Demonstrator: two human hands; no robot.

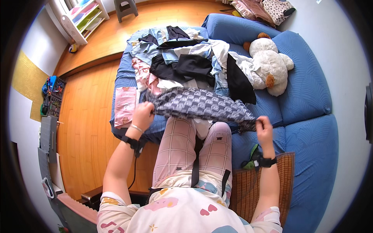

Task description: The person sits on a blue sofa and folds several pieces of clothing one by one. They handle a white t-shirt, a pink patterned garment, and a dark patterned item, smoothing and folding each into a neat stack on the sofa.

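A dark patterned cloth garment (201,103) hangs stretched between my two hands, just beyond my knees. My left hand (143,115) grips its left end, and my right hand (264,129) pinches the right end. Motion blurs part of the fabric, so its exact kind is unclear. Behind it lies a heap of loose clothes, with black garments (182,68), light blue denim (142,52) and a white garment (219,49). Left of the heap, near my left hand, rests a folded pink garment (125,104). Some white cloth (202,128) shows between my knees.
The clothes lie on a blue-covered sofa (309,139). A white plush toy (266,64) with brown parts lies at the right. A woven mat (282,180) is beside me. Farther off stand a grey stool (126,8), a shelf with coloured bins (84,17) and black crates (55,97).
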